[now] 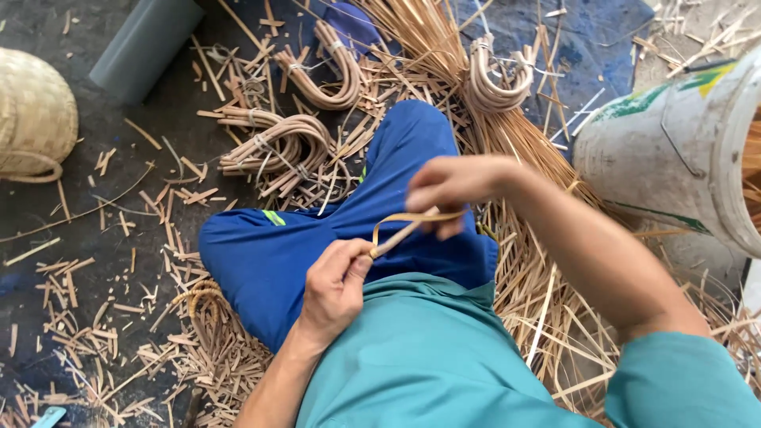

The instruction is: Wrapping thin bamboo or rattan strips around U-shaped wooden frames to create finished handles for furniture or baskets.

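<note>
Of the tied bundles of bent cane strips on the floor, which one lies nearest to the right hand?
The U-shaped bundle just above the right hand, beside the long loose strips. The other bundles lie further left, beyond the blue knee.

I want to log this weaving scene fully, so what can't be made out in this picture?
- Bucket: cut off by the right edge of the head view.
- Woven basket: cut off by the left edge.
- Strip: its ends are hidden inside the left hand and right hand.
- Grey tube: cut off by the top edge.

A basket-weaving workshop floor; cane strips (547,317) and offcuts (119,333) litter it; bent bundles (277,147), a woven basket (32,115) nearby.
</note>
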